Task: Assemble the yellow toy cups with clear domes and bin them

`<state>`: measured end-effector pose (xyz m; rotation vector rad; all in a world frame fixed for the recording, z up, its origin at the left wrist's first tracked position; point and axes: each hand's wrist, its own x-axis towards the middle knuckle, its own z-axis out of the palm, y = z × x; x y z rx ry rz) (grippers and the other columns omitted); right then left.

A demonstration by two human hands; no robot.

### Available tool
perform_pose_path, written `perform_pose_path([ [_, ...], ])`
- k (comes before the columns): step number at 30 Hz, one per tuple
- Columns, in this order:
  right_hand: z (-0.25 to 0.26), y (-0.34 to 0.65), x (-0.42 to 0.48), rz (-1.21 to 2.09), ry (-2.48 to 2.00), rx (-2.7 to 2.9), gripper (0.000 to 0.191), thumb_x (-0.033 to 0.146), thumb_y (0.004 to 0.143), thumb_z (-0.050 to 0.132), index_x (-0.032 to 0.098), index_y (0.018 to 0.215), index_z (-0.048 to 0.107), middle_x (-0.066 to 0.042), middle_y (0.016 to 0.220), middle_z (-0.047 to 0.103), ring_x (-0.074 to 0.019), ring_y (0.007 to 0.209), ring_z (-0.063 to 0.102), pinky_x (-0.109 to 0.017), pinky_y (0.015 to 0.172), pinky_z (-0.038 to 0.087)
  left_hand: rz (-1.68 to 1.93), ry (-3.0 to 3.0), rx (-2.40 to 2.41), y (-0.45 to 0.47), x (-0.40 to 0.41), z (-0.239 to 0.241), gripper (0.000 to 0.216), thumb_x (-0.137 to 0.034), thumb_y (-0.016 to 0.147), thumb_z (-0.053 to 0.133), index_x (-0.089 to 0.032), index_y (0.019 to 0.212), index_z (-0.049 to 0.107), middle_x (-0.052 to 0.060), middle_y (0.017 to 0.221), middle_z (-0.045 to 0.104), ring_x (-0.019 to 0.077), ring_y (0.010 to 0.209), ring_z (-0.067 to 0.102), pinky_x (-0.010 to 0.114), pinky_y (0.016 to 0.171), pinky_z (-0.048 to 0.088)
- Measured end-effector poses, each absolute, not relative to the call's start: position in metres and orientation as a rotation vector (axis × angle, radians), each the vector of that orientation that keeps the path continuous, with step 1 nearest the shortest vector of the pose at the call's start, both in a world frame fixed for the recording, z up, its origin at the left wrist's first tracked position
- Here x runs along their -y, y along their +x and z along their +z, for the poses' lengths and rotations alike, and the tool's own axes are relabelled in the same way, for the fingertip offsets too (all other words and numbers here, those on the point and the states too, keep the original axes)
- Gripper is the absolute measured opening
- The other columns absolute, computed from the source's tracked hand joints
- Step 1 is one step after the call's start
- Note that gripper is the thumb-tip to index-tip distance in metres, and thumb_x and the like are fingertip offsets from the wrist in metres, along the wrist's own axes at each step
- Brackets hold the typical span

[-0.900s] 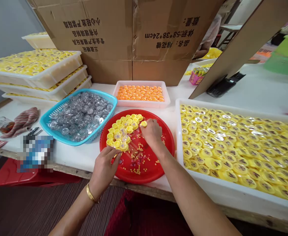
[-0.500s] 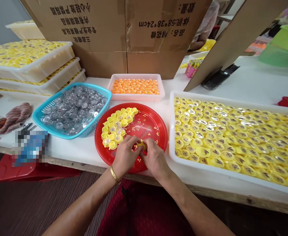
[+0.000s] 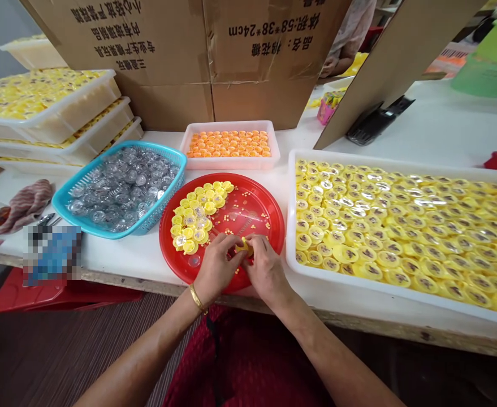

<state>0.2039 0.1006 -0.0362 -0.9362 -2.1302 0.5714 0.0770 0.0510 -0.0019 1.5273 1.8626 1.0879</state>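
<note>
Both hands meet over the near part of a round red tray [image 3: 269,192]. My left hand [image 3: 217,264] and my right hand [image 3: 267,270] pinch one small yellow plastic piece [image 3: 243,246] between their fingertips; the fingers cover most of it. Left of my hands, a cluster of round yellow plastic pieces [image 3: 189,220] lies on the tray, some with clear, shiny tops. Tiny pale bits [image 3: 248,194] are scattered over the bare red surface. One clear round cap [image 3: 194,260] lies near the tray's left edge.
A blue basket [image 3: 146,220] of clear caps stands left, an orange-filled white tray [image 3: 230,162] behind. At right lies a large white tray [image 3: 291,226] of yellow pieces. Stacked trays [image 3: 91,102], a cardboard box [image 3: 172,102] and a cardboard panel [image 3: 379,73] stand around. Another person's hand [image 3: 331,66] shows behind.
The view has shifted slightly. Both hands stay together on the yellow piece, with a yellow tip now showing above the fingers. The clear cap at the tray's left edge has come into sight.
</note>
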Motion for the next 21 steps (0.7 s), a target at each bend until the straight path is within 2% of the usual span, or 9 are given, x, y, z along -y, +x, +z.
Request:
perform_pose_path([
  [6,-0.042,0.206,-0.105,0.570,-1.029,2.043,0.027,0.009,0.076,0.062,0.021,0.092,0.045,-0.008,0.096,0.060,-0.0247,0.090,0.062,-0.036,0.077,0.054,1.022,1.554,-1.861,0.067,-0.048,-0.003,0.013,-0.008,0.076,0.056,-0.017,0.067,0.056,-0.001,0.069,0.056,0.0115,0.064,0.053,0.023,0.059,0.042],
  [11,-0.042,0.205,-0.104,0.558,-0.982,2.046,0.024,0.010,0.078,0.062,0.020,0.093,0.046,-0.009,0.096,0.060,-0.0246,0.090,0.062,-0.035,0.076,0.054,1.118,1.418,-1.854,0.070,-0.049,-0.007,0.004,-0.020,0.080,0.060,-0.017,0.077,0.059,0.000,0.073,0.059,0.0127,0.066,0.056,0.024,0.059,0.044],
  [13,-0.042,0.204,-0.103,0.561,-0.959,2.045,0.022,0.011,0.079,0.062,0.020,0.093,0.047,-0.010,0.094,0.060,-0.0249,0.088,0.062,-0.035,0.073,0.054,1.126,1.425,-1.839,0.074,-0.051,-0.006,0.004,-0.019,0.079,0.061,-0.018,0.076,0.059,0.001,0.074,0.059,0.0126,0.067,0.056,0.024,0.061,0.044],
  [18,-0.042,0.205,-0.100,0.701,-0.969,2.001,0.014,0.024,0.085,0.062,0.019,0.091,0.051,-0.009,0.090,0.064,-0.0241,0.081,0.065,-0.034,0.070,0.054,1.090,1.388,-1.864,0.076,-0.053,0.003,0.010,-0.011,0.077,0.057,-0.017,0.070,0.060,0.000,0.067,0.060,0.0117,0.062,0.056,0.024,0.061,0.043],
  [21,-0.041,0.206,-0.099,0.845,-0.977,1.970,0.017,0.035,0.088,0.059,0.019,0.091,0.052,-0.009,0.091,0.065,-0.0240,0.079,0.066,-0.036,0.071,0.054,1.104,1.301,-1.856,0.078,-0.051,0.006,0.010,-0.011,0.076,0.056,-0.017,0.070,0.060,-0.001,0.064,0.060,0.0110,0.057,0.055,0.023,0.057,0.043],
])
